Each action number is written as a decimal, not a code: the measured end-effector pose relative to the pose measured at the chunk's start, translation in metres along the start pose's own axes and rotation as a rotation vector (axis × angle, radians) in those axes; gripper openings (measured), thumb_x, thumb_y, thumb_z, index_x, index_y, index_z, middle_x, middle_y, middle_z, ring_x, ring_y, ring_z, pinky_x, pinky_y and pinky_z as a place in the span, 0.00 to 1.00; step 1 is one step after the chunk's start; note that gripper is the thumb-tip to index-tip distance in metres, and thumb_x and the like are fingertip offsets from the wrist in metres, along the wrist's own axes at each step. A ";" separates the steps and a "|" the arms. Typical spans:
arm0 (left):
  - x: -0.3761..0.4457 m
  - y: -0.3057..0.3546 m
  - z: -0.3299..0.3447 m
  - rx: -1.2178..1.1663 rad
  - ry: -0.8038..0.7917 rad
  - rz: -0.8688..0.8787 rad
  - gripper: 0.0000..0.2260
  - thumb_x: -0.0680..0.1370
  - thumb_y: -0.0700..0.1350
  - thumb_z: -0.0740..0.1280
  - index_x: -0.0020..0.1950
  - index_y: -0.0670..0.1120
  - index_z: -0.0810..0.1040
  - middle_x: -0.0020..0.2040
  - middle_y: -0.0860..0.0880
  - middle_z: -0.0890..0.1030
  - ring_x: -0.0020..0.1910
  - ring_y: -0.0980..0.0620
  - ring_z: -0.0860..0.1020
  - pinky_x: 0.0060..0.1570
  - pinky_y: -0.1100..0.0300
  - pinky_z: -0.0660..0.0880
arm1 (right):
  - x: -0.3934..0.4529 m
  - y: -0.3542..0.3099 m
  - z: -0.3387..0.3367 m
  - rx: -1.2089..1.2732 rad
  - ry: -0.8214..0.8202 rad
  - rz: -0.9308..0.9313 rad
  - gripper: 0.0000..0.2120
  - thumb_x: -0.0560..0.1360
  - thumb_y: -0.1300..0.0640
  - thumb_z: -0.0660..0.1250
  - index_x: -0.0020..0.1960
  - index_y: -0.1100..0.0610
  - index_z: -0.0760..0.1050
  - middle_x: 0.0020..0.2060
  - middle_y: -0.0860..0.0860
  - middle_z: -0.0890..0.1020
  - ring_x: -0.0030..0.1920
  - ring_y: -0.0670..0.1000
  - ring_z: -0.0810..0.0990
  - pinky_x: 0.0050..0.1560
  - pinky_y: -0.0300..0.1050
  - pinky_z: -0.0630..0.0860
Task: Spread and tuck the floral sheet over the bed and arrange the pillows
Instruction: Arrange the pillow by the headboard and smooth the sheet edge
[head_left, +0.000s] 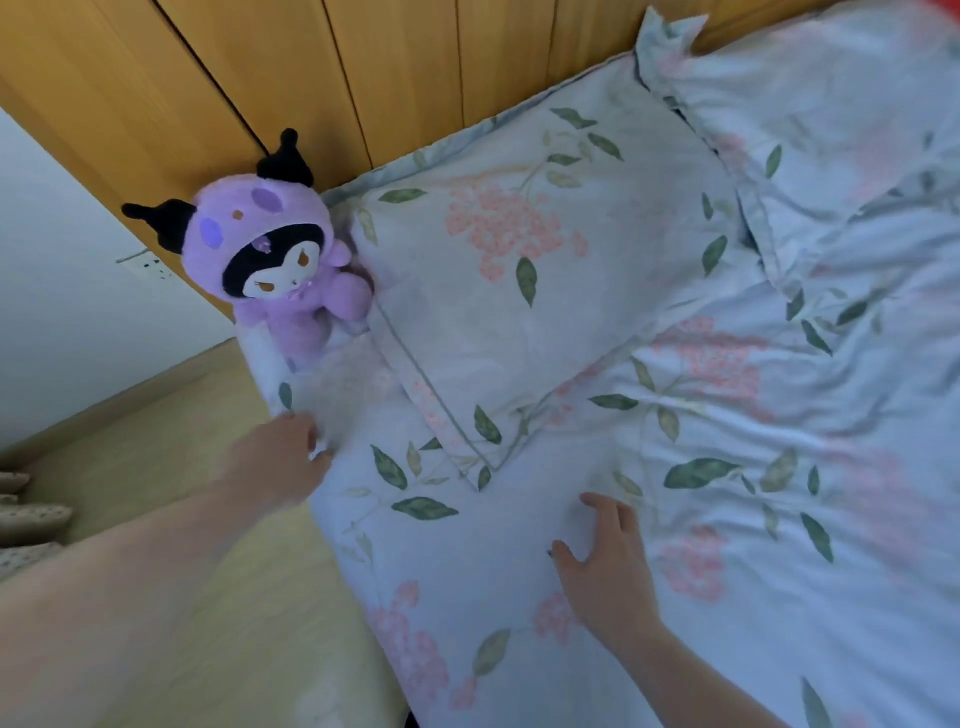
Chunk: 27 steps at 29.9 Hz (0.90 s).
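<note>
The floral sheet (727, 519), pale blue with pink blooms and green leaves, covers the bed and is wrinkled at the right. A matching pillow (519, 270) lies flat against the wooden headboard, and a second pillow (831, 130) sits beside it at the upper right. My left hand (280, 457) is at the bed's left edge, fingers curled on the sheet's border just below the plush toy. My right hand (608, 561) rests flat on the sheet below the pillow's corner, fingers spread.
A purple plush toy (280, 260) with black ears sits at the bed's top left corner against the headboard (311, 78). Light wooden floor (182, 571) lies left of the bed, with slippers (26, 514) at the far left. A white wall (52, 286) holds a socket.
</note>
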<state>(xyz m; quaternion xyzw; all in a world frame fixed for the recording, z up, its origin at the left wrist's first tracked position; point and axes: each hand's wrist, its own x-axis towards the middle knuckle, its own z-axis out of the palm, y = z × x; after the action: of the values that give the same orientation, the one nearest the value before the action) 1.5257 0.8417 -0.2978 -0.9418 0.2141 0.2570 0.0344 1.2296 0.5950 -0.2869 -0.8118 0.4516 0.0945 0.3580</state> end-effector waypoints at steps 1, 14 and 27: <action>-0.021 0.020 0.017 -0.017 0.005 0.094 0.10 0.79 0.57 0.63 0.49 0.51 0.70 0.50 0.52 0.76 0.43 0.48 0.76 0.42 0.54 0.75 | -0.011 0.012 -0.002 -0.025 -0.007 0.032 0.27 0.76 0.51 0.71 0.71 0.48 0.64 0.68 0.46 0.63 0.67 0.53 0.71 0.59 0.49 0.75; -0.216 0.174 0.148 0.103 -0.108 0.765 0.21 0.76 0.60 0.61 0.66 0.53 0.68 0.65 0.54 0.67 0.63 0.49 0.67 0.61 0.55 0.69 | -0.205 0.226 -0.038 -0.298 -0.045 0.233 0.48 0.66 0.30 0.69 0.78 0.43 0.51 0.74 0.47 0.58 0.70 0.53 0.69 0.67 0.44 0.72; -0.329 0.205 0.210 0.410 0.014 0.811 0.24 0.56 0.54 0.83 0.45 0.54 0.76 0.43 0.55 0.76 0.38 0.53 0.75 0.29 0.61 0.70 | -0.315 0.360 0.024 -0.282 -0.070 0.116 0.43 0.34 0.41 0.81 0.46 0.54 0.75 0.33 0.52 0.73 0.26 0.55 0.73 0.18 0.42 0.69</action>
<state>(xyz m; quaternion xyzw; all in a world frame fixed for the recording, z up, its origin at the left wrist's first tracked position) 1.0854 0.8195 -0.3062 -0.7573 0.6124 0.1955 0.1153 0.7643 0.6999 -0.3324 -0.8228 0.4672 0.2058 0.2497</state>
